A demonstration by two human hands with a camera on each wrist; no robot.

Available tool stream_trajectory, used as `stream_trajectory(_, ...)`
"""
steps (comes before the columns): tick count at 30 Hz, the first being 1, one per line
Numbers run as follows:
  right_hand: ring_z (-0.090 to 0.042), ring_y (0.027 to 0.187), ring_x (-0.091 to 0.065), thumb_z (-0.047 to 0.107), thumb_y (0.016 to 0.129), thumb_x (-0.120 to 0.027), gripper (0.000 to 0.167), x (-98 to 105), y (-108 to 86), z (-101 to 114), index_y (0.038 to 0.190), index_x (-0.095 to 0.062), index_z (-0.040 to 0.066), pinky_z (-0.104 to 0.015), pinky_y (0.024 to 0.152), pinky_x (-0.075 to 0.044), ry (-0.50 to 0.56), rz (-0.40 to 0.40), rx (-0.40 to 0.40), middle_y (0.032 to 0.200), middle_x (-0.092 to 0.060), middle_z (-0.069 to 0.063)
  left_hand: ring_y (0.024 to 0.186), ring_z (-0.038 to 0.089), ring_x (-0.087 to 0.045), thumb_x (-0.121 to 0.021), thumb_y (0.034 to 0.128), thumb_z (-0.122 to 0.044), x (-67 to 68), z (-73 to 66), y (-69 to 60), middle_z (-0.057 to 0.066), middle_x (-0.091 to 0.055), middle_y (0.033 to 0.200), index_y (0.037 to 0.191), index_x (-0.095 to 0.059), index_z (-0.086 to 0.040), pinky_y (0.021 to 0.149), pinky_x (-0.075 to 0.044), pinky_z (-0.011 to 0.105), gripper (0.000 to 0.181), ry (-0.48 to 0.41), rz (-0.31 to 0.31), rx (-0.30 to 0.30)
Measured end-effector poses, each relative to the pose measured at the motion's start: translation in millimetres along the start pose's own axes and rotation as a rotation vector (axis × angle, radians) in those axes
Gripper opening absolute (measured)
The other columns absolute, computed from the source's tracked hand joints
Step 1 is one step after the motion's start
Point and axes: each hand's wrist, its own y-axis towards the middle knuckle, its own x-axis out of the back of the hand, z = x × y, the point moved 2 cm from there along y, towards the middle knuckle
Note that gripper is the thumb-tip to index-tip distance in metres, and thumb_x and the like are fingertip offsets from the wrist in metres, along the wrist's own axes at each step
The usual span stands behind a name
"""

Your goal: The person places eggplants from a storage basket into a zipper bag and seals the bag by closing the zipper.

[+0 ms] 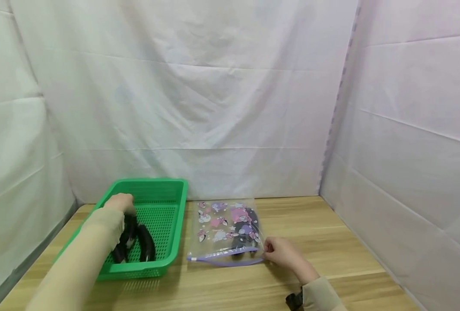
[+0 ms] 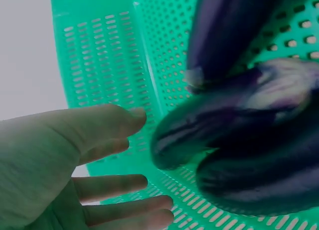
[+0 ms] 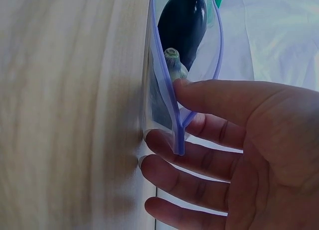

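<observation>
In the head view my left hand (image 1: 122, 203) reaches into a green plastic basket (image 1: 166, 185) on the left. The left wrist view shows that hand (image 2: 55, 160) with fingers extended, apart from several dark purple eggplants, including a curved eggplant (image 2: 209, 118). Another eggplant (image 1: 147, 244) lies near the basket's front. My right hand (image 1: 284, 252) pinches the right end of a clear zip bag's purple-edged mouth; the bag (image 1: 210, 239) lies flat with cartoon prints. Through the parted mouth, the right wrist view shows a dark eggplant (image 3: 184, 28) and a pale green stem (image 3: 172, 60).
Both basket and bag rest on a wooden table (image 1: 292, 220), the basket just left of the bag. White sheeting (image 1: 214, 108) hangs behind and at both sides. A white slider (image 1: 193, 258) sits at the left end of the bag's zip.
</observation>
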Motion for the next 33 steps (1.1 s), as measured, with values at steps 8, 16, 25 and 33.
stream_trajectory(8, -0.008, 0.054, -0.047, 0.016, 0.08, -0.074, 0.02, 0.1, 1.2, 1.0, 0.074, -0.055, 0.017, -0.027, 0.049, -0.041, -0.004, -0.006, -0.008, 0.063, -0.051, 0.009, 0.08, 0.034, -0.054, -0.063, 0.0878, -0.007, -10.9, 14.6, 5.6, 0.029, -0.058, 0.104, 0.108, -0.06, 0.01, 0.061, -0.044, 0.04, 0.027, -0.008, 0.012, 0.016)
stream_trajectory(16, -0.009, 0.054, -0.046, 0.016, 0.08, -0.074, 0.02, -0.8, 1.2, -0.5, 0.074, -0.055, 0.017, -0.027, 0.049, -0.04, -0.006, -0.005, -0.009, 0.064, -0.051, 0.008, 0.076, 0.031, -0.052, -0.063, 0.087, -0.005, -18.0, 11.4, 11.9, 0.027, -0.059, 0.1, 0.105, -0.06, 0.009, 0.06, -0.04, 0.039, 0.024, -0.021, -0.009, -0.012)
stream_trajectory(25, -0.009, 0.055, -0.046, 0.018, 0.081, -0.074, 0.02, -3.9, 1.8, -1.6, 0.074, -0.055, 0.018, -0.027, 0.05, -0.04, -0.001, 0.008, -0.005, 0.064, -0.051, 0.009, 0.086, 0.041, -0.058, -0.071, 0.0846, -0.009, -29.3, 7.0, 10.8, 0.036, -0.055, 0.112, 0.121, -0.054, 0.016, 0.062, -0.048, 0.042, 0.047, -0.006, -0.054, -0.008)
stream_trajectory(33, -0.01, 0.055, -0.047, 0.017, 0.081, -0.073, 0.019, -3.5, 1.7, -3.4, 0.074, -0.055, 0.017, -0.027, 0.05, -0.04, 0.017, 0.012, -0.017, 0.064, -0.052, 0.008, 0.079, 0.036, -0.058, -0.072, 0.0845, -0.01, -34.3, 1.6, 13.2, 0.029, -0.059, 0.102, 0.114, -0.058, 0.012, 0.061, -0.049, 0.042, 0.04, 0.018, -0.073, -0.024)
